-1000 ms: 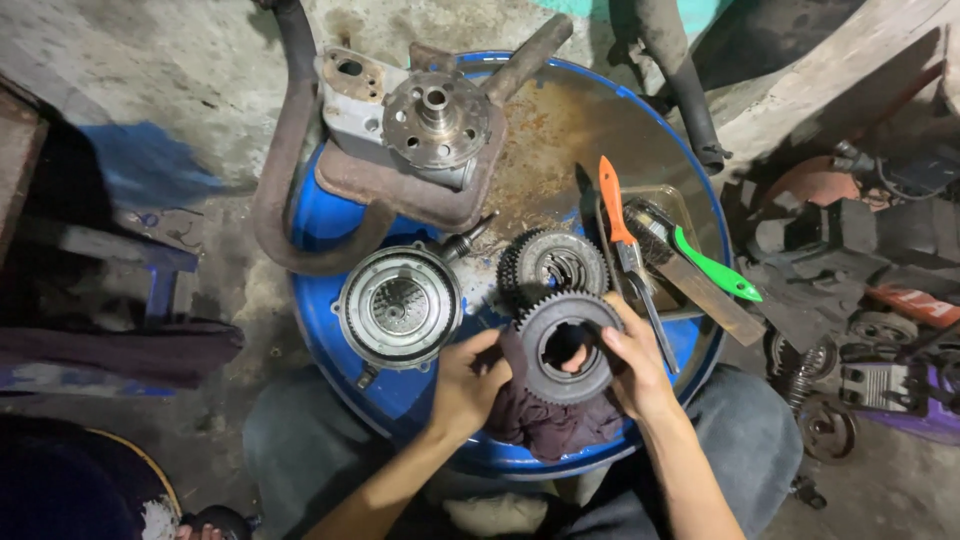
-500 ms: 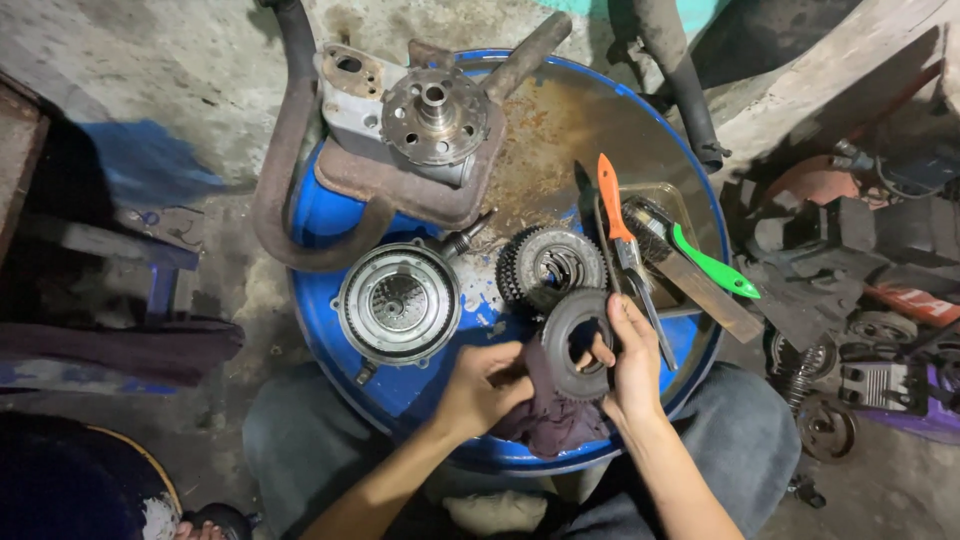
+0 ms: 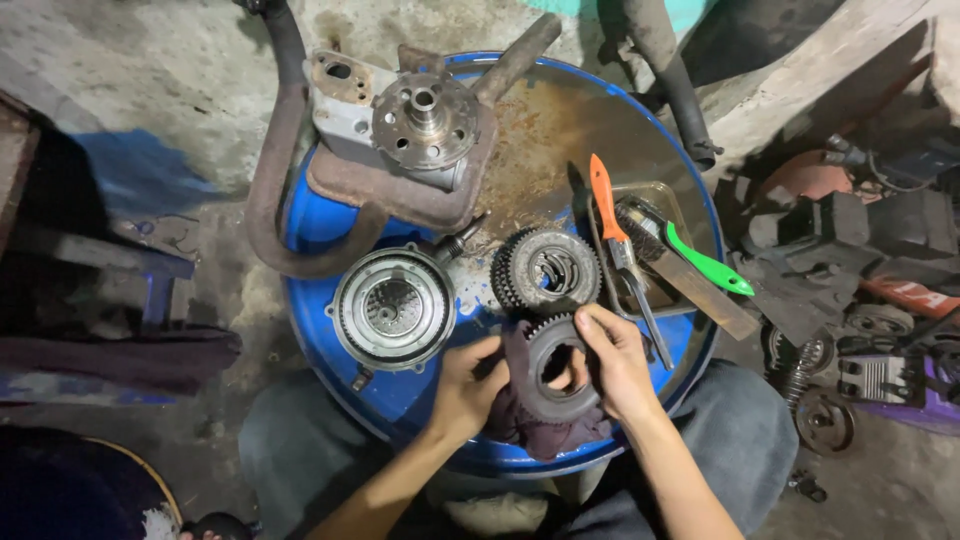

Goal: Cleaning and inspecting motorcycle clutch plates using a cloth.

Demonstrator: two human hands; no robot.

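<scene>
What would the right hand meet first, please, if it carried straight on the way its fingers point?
Probably the toothed gear stack just beyond the ring gear the right hand holds, though depth is hard to judge.

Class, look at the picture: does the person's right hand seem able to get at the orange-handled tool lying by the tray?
Probably yes. The right hand grips the toothed ring, but the orange-handled tool lies uncovered just beyond it, with nothing between them. The hand would likely have to let go of the ring first.

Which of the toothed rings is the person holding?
The dark gear ring nearest the person, tilted up between the left hand and right hand over a dark rag. The other gear lies untouched on the blue drum.
</scene>
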